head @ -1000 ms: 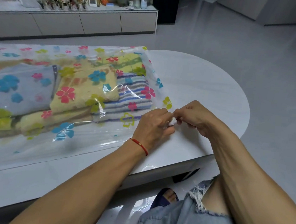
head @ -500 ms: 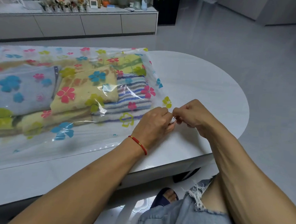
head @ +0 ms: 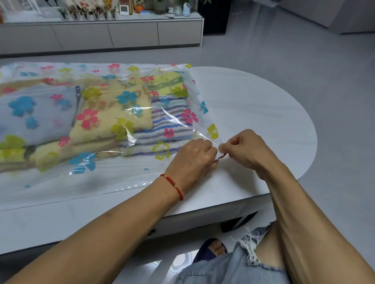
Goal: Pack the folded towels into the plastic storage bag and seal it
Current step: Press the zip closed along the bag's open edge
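A clear plastic storage bag (head: 118,181) printed with coloured flowers lies flat on the white table (head: 261,106). Inside it are several folded towels: a grey-blue one (head: 36,119) at the left, a yellow one (head: 109,119) in the middle, a blue-striped one (head: 172,127) at the right. My left hand (head: 192,159) and my right hand (head: 245,149) meet at the bag's near right corner. Both pinch the bag's edge between thumb and fingers, where a small white piece shows between them; what it is I cannot tell.
The table's rounded end (head: 307,136) lies just right of my hands, its front edge below my forearms. A low cabinet (head: 105,33) with plants and ornaments runs along the back wall. Grey floor (head: 318,62) spreads to the right. My knee in torn denim (head: 240,274) is under the table.
Both hands have stayed at the bag's corner with only small finger movements. The view has tilted slightly, so the cabinet shows more.
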The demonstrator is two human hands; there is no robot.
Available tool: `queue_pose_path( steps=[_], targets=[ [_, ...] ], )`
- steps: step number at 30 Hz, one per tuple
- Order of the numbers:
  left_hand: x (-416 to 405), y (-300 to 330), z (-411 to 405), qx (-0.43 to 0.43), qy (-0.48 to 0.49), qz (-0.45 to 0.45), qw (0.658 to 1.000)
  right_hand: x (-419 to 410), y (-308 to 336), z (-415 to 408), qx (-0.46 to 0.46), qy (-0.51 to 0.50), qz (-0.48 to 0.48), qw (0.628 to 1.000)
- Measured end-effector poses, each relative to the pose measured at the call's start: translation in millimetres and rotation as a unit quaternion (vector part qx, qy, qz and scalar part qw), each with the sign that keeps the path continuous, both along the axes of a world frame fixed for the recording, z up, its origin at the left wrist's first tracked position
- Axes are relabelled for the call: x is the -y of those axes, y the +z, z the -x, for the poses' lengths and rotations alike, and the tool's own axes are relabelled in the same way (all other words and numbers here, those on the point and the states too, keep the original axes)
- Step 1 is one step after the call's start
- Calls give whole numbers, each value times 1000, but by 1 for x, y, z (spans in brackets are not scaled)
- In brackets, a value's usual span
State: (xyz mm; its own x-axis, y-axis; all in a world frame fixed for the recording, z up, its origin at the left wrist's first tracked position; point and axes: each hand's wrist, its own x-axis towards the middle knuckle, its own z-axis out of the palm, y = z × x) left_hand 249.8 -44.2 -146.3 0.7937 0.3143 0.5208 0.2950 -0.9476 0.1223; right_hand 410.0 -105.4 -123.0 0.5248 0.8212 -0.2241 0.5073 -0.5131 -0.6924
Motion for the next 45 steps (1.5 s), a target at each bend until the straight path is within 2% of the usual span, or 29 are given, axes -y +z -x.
queue_pose_path(
  steps=[2, 5, 9, 13, 16, 23, 25, 26, 28, 30, 32, 34, 36, 38, 41, 45],
  targets=[
    [4, -1, -1, 9, 11, -6, 1000, 1, 1, 4, 8, 12, 36, 999],
    [9, -4, 0, 18, 18, -7, 1000, 6, 2, 5, -67, 55, 65, 994],
    [11, -2, 0, 14, 9, -7, 1000, 13, 0, 2, -120, 79, 13, 990],
    [6, 8, 4, -18, -11, -62, 998, 18, -3, -5, -166, 93, -15, 982],
    [-1, 14, 13, -43, -16, -93, 995, 21, -3, -10, -178, 89, -31, 980],
    [-8, 11, 54, -61, 0, -98, 993, 24, -2, -13, -183, 77, -31, 980],
    [-10, 7, 64, -62, 5, -89, 994, 26, 0, -7, -146, 69, -6, 987],
    [-10, 5, 66, -63, 9, -79, 995, 27, 0, -4, -92, 55, -1, 994],
    [-9, 4, 66, -60, 25, -57, 996, 29, -4, 7, 80, -2, -38, 996],
    [-7, 3, 62, -55, 34, -49, 997, 32, -4, 25, 230, -29, -143, 962],
    [-5, 3, 57, -61, 37, -43, 997, 32, -3, 42, 287, 79, -187, 936],
    [-5, 3, 56, -59, 32, -39, 997, 28, -12, 56, 348, 197, -140, 906],
    [-5, 3, 58, -54, 30, -29, 998, 24, -20, 62, 387, 233, -117, 884],
    [-5, 3, 61, -55, 34, -20, 998, 23, -23, 61, 405, 232, -137, 874],
    [-7, 5, 67, -57, 28, -11, 998, 27, -23, 58, 410, 222, -139, 874],
    [-15, 10, 91, -66, 26, -1, 997, 34, -24, 53, 396, 184, -201, 877]
  ],
)
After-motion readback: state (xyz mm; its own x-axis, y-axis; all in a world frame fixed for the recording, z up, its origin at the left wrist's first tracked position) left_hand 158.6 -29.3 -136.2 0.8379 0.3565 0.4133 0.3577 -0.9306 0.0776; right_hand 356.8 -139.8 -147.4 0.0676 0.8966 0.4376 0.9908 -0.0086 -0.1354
